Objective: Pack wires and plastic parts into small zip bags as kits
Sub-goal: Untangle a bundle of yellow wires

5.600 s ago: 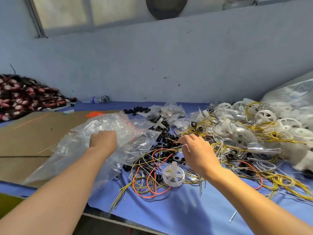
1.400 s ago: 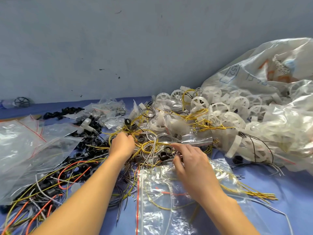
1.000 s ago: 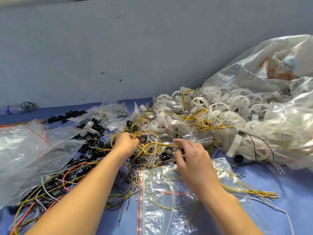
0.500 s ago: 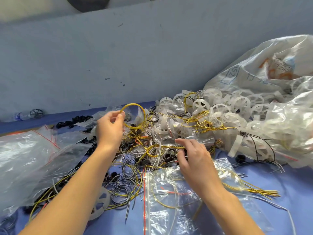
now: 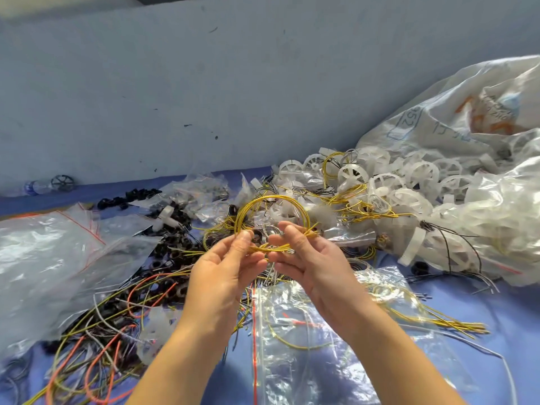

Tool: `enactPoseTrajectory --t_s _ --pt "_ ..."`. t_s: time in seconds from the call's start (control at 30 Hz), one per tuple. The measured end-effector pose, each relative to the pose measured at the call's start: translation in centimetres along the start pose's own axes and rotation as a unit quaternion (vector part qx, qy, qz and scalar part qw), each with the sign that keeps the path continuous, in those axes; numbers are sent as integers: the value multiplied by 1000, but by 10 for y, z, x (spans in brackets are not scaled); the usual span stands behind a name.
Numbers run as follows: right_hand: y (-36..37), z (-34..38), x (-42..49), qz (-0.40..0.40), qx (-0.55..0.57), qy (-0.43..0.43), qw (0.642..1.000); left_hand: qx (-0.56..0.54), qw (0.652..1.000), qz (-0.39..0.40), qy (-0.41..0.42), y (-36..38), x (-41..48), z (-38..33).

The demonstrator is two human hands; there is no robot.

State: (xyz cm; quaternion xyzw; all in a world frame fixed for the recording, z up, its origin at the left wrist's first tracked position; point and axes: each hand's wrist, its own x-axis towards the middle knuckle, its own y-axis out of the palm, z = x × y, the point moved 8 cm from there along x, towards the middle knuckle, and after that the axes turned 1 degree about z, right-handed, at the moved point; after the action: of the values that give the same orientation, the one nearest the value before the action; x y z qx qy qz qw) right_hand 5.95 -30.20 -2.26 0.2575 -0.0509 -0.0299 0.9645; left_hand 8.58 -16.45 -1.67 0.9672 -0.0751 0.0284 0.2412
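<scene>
A coil of yellow wire (image 5: 264,201) is held up above the pile between both hands. My left hand (image 5: 225,270) pinches its left side with thumb and fingertips. My right hand (image 5: 309,258) pinches its lower right side. Below the hands lies a clear zip bag (image 5: 306,343) with a red seal strip, flat on the blue table cover, with a few yellow wires inside. Loose white plastic wheels (image 5: 409,182) are heaped at the right. Black plastic rings (image 5: 172,244) lie left of centre.
A tangle of yellow, orange and grey wires (image 5: 111,323) spreads at the lower left. Empty clear zip bags (image 5: 49,258) are stacked at the left. A big printed plastic sack (image 5: 467,121) fills the right. A blue wall runs close behind.
My left hand lifted a yellow wire coil out of the pile and brought it to the middle. My right hand left the pile and took hold of the coil's other side.
</scene>
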Motion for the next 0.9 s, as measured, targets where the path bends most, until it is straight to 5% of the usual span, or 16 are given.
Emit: enactPoseTrajectory --t_s 0.23,0.57,0.9 --pt "-11 -8 -3 -31 80 48 995 -64 986 135 -71 15 -5 7" --pt "-15 -25 -9 -52 145 135 979 169 963 204 45 17 -12 3" --pt "-13 -23 -20 -42 163 187 968 219 944 233 83 18 -20 -6"
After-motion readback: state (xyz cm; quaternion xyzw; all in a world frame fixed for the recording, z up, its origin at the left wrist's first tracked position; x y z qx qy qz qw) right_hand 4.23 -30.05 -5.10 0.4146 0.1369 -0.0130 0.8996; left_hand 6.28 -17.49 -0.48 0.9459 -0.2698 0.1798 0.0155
